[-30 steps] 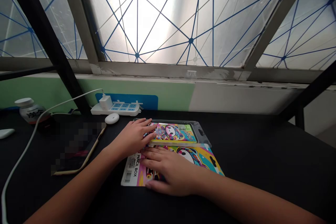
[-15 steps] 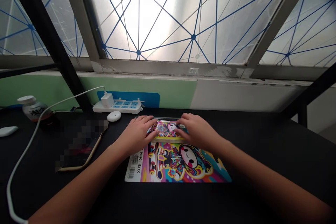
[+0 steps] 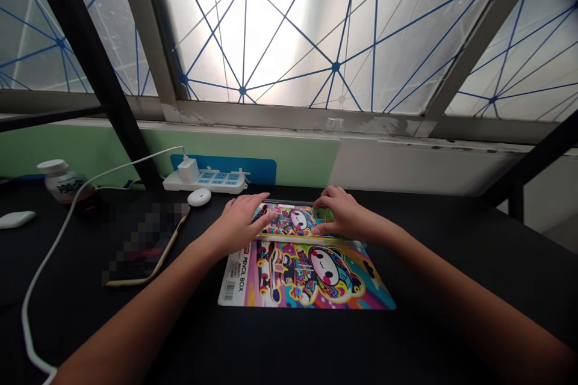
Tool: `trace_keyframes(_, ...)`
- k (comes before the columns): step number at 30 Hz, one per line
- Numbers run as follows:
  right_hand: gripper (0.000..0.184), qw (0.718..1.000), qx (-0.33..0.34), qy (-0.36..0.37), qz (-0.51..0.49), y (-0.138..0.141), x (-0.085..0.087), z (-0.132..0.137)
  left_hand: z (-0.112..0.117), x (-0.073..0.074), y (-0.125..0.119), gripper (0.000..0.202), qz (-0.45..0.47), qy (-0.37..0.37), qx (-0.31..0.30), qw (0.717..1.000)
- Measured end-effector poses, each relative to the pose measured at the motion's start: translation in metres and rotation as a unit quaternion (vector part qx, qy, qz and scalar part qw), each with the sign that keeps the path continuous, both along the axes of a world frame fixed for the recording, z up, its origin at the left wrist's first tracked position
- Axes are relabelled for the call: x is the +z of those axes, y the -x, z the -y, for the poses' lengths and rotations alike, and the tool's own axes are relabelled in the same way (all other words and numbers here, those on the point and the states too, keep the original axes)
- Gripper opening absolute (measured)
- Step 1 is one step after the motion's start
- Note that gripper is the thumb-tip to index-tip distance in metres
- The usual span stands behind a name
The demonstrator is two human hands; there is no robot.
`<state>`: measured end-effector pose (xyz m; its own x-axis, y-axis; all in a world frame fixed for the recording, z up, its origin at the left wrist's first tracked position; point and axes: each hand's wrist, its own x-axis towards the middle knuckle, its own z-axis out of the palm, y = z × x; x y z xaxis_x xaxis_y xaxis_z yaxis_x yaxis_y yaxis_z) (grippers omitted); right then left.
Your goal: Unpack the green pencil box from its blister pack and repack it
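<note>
A flat pencil box (image 3: 291,219) with a colourful cartoon print lies crosswise on the black desk. My left hand (image 3: 241,225) rests over its left end, fingers stretched out and the thumb apart on the top. At the right end, my right hand (image 3: 350,215) curls its fingers and thumb round the box; a green patch (image 3: 323,214) shows between them. Directly in front of the box is a larger flat panel (image 3: 311,277) with the same character, a barcode and the words "PENCIL BOX". Whether the two are joined cannot be made out.
On the left lie a blurred-out item with a tan edge (image 3: 169,249), a white round case (image 3: 199,197) and a white lidded jar (image 3: 63,180). A power strip (image 3: 212,181) with a charger stands by the wall. A white cable (image 3: 43,271) runs along the left.
My right hand has shifted slightly right along the box, uncovering the green patch. The fingers of my left hand have straightened. The view has tilted slightly.
</note>
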<state>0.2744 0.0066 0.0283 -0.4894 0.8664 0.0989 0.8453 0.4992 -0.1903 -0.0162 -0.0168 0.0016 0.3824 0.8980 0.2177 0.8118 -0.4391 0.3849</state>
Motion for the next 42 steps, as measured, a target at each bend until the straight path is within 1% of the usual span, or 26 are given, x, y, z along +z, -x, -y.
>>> trace_keyframes(2,0.051,0.999,-0.003,-0.045,-0.009,0.002,-0.001,0.007,-0.003,0.003,0.007,0.067,0.0,-0.018,0.006,1.0)
trace_keyframes(4,0.05,0.996,-0.009,-0.089,-0.02,0.005,-0.004,0.016,-0.005,0.007,0.015,0.067,-0.006,-0.049,-0.003,0.999)
trace_keyframes(6,0.043,0.991,-0.007,-0.129,-0.029,0.007,-0.008,0.024,-0.005,0.014,0.022,0.06,-0.003,-0.071,-0.021,0.997)
trace_keyframes(8,0.032,0.981,0.019,-0.191,-0.036,0.009,-0.01,0.034,0.001,0.023,0.026,0.055,-0.002,-0.1,-0.038,0.994)
trace_keyframes(10,0.026,0.958,0.055,-0.277,-0.042,0.009,-0.007,0.046,0.017,0.033,0.025,0.051,-0.012,-0.162,-0.06,0.985)
trace_keyframes(11,0.026,0.945,0.071,-0.318,-0.042,0.007,-0.004,0.054,0.028,0.036,0.024,0.047,-0.02,-0.206,-0.075,0.975)
trace_keyframes(13,0.028,0.924,0.094,-0.369,-0.04,0.003,0.002,0.075,0.056,0.039,0.021,0.038,-0.011,-0.289,-0.094,0.953)
trace_keyframes(15,0.029,0.914,0.117,-0.386,-0.042,-0.003,0.004,0.099,0.085,0.031,0.019,0.034,-0.003,-0.326,-0.096,0.94)
trace_keyframes(17,0.027,0.911,0.143,-0.384,-0.051,-0.008,-0.003,0.122,0.109,0.014,0.02,0.031,0.005,-0.328,-0.092,0.94)
trace_keyframes(19,0.025,0.91,0.166,-0.376,-0.053,-0.013,-0.016,0.139,0.124,-0.008,0.023,0.027,0.025,-0.305,-0.071,0.949)
trace_keyframes(21,0.023,0.916,0.175,-0.359,-0.045,-0.018,-0.033,0.149,0.131,-0.028,0.028,0.031,0.042,-0.234,-0.048,0.97)
trace_keyframes(22,0.024,0.922,0.171,-0.344,-0.043,-0.02,-0.041,0.152,0.133,-0.035,0.03,0.037,0.055,-0.187,-0.042,0.98)
trace_keyframes(24,0.03,0.946,0.152,-0.284,-0.047,-0.025,-0.052,0.154,0.134,-0.041,0.034,0.056,0.073,-0.09,-0.023,0.993)
trace_keyframes(26,0.039,0.97,0.127,-0.198,-0.06,-0.032,-0.056,0.154,0.135,-0.041,0.037,0.07,0.081,-0.012,0.006,0.997)
trace_keyframes(27,0.044,0.98,0.114,-0.149,-0.065,-0.036,-0.056,0.154,0.136,-0.039,0.037,0.073,0.083,0.011,0.019,0.996)
trace_keyframes(29,0.056,0.991,0.085,-0.069,-0.08,-0.044,-0.052,0.153,0.136,-0.036,0.037,0.075,0.088,0.032,0.028,0.995)
trace_keyframes(31,0.063,0.993,0.057,-0.016,-0.1,-0.052,-0.046,0.15,0.136,-0.036,0.036,0.077,0.095,0.032,0.028,0.995)
trace_keyframes(32,0.062,0.993,0.046,0.004,-0.109,-0.055,-0.042,0.149,0.136,-0.037,0.035,0.079,0.098,0.033,0.029,0.994)
trace_keyframes(36,0.054,0.988,0.038,0.067,-0.135,-0.06,-0.021,0.139,0.135,-0.039,0.034,0.09,0.113,0.033,0.031,0.993)
trace_keyframes(37,0.048,0.985,0.029,0.081,-0.151,-0.058,-0.015,0.135,0.135,-0.039,0.034,0.093,0.116,0.035,0.029,0.992)
trace_keyframes(39,0.037,0.977,-0.01,0.101,-0.189,-0.053,-0.007,0.126,0.137,-0.037,0.034,0.098,0.122,0.042,0.028,0.991)
trace_keyframes(42,0.044,0.96,-0.087,0.081,-0.252,-0.044,-0.004,0.113,0.14,-0.035,0.032,0.104,0.123,0.063,0.032,0.99)
